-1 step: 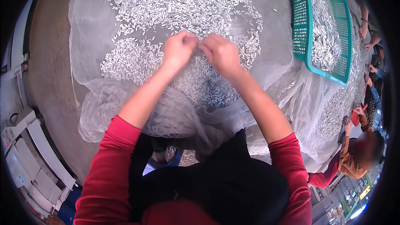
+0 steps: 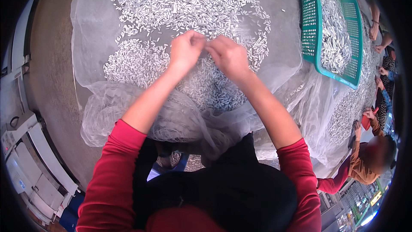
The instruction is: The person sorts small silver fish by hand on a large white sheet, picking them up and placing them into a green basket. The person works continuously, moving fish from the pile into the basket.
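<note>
Over the near pile of small whitish cylindrical pieces (image 2: 137, 62), my left hand (image 2: 185, 51) is closed, thumb and fingers pinched together. My right hand (image 2: 231, 58) faces it a little to the right, its fingers curled into a pinch too. The fingertips of both hands almost meet. Anything between them is too small to make out. Beyond the hands spreads a larger heap of longer silvery-white pieces (image 2: 184, 0). Below my hands, the near pile lies partly in shadow on thin white netting (image 2: 159, 114).
A teal slatted basket (image 2: 318, 38) holding more silvery pieces (image 2: 334, 34) stands at the far right. Other people's hands (image 2: 369, 112) work along a table on the right. White panelled equipment (image 2: 45, 159) stands on the left beside a brown floor (image 2: 56, 60).
The fingers of my left hand have lifted very slightly. My right hand stays nearly in place, and the piles look the same.
</note>
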`<state>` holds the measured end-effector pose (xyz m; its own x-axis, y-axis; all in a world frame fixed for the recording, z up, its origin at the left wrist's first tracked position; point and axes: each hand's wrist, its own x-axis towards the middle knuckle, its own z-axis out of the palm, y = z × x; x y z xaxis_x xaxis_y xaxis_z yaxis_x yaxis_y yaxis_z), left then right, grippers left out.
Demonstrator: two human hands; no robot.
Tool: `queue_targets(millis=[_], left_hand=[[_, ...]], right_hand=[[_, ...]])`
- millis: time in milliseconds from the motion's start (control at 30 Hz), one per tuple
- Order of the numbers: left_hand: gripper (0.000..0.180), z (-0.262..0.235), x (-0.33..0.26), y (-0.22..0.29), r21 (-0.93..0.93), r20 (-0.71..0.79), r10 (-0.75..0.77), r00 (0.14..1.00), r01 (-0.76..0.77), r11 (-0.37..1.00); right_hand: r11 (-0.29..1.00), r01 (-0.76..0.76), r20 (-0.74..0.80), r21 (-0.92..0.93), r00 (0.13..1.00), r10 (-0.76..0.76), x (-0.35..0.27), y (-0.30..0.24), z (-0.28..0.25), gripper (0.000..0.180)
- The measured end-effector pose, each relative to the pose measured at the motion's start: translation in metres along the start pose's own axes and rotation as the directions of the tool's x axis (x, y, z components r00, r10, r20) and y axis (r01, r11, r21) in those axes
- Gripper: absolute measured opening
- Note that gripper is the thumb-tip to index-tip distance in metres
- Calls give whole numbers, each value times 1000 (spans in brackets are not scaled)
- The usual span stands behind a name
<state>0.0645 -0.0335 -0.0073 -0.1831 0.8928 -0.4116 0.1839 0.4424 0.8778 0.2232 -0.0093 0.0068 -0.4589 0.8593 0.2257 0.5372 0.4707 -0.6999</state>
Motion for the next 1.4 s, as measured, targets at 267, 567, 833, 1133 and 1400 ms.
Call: queue_targets(millis=[267, 567, 833, 1133, 1400], left_hand=[[18, -1, 10, 7, -203, 166, -162, 973, 195, 960], [19, -25, 14, 10, -257, 304, -156, 940, 238, 937], [16, -29, 25, -15, -40, 195, -81, 978, 90, 995], [10, -21, 29, -37, 187, 4, -27, 1000, 25, 982], [13, -20, 29, -37, 209, -22, -41, 999, 45, 977]], right_hand=[[441, -603, 277, 664, 747, 604, 7, 21, -25, 23], [661, -656, 442, 364, 746, 497, 11, 34, -19, 26], [392, -767, 517, 508, 636, 573, 17, 19, -7, 20], [935, -338, 405, -104, 844, 351, 17, 13, 29, 16], [943, -157, 401, -294, 875, 271, 19, 15, 41, 20]])
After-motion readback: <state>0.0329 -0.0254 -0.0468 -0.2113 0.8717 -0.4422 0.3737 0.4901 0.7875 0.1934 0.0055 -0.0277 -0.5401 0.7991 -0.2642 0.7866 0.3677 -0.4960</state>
